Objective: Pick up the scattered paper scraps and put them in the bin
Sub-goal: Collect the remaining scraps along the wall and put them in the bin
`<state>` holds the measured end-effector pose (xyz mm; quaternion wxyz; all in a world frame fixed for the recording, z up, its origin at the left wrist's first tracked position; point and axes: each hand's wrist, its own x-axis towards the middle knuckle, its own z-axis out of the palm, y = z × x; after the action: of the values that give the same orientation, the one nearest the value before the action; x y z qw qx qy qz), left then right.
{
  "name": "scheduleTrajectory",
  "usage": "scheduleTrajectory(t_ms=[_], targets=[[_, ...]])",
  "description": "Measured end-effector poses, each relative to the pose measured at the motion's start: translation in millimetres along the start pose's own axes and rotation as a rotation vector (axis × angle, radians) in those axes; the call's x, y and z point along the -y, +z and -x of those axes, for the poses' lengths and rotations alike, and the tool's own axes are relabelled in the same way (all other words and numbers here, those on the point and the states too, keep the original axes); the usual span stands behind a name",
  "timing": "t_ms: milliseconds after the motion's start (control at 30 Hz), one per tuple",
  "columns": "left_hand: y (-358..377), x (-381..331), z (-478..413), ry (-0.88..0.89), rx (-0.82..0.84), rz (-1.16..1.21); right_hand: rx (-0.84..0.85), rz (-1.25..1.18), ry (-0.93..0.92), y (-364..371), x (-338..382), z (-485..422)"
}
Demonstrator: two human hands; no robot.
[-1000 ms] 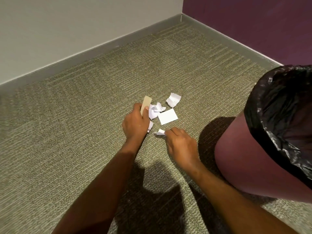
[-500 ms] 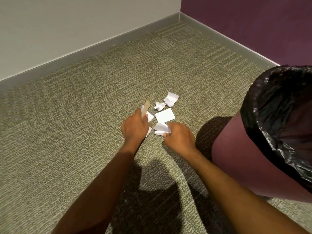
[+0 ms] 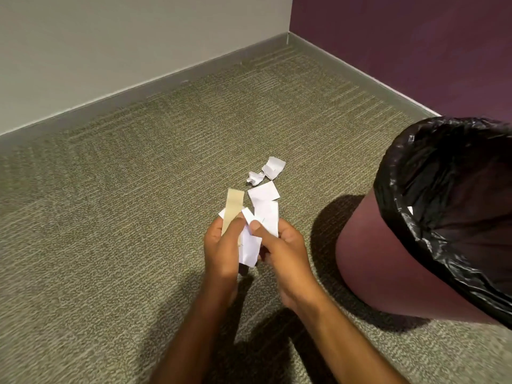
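Observation:
My left hand (image 3: 223,248) holds a tan paper strip (image 3: 233,209) and white scraps (image 3: 249,246) above the carpet. My right hand (image 3: 282,245) pinches a white scrap (image 3: 267,217) right beside them. On the carpet beyond lie a flat white scrap (image 3: 263,191), a crumpled scrap (image 3: 255,177) and a folded scrap (image 3: 273,167). The maroon bin (image 3: 388,261) with a black liner (image 3: 432,173) stands at the right, and a bit of white paper (image 3: 410,209) shows at its rim.
Green-grey carpet (image 3: 124,189) covers the floor. A grey wall with baseboard (image 3: 138,90) runs behind on the left, and a purple wall (image 3: 401,37) meets it at the far corner. My arms cast shadows near the bottom.
Both hands have lifted off the carpet and come together, carrying scraps toward me. My right hand took up a white scrap. Fewer scraps lie on the floor.

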<state>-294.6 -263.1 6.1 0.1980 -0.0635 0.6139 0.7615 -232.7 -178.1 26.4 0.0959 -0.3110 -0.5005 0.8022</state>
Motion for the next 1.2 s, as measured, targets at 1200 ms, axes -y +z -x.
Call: scheduleTrajectory(t_ms=[1200], targets=[[188, -138, 152, -0.214, 0.831, 0.208, -0.625, -0.032, -0.593, -125, 200, 138]])
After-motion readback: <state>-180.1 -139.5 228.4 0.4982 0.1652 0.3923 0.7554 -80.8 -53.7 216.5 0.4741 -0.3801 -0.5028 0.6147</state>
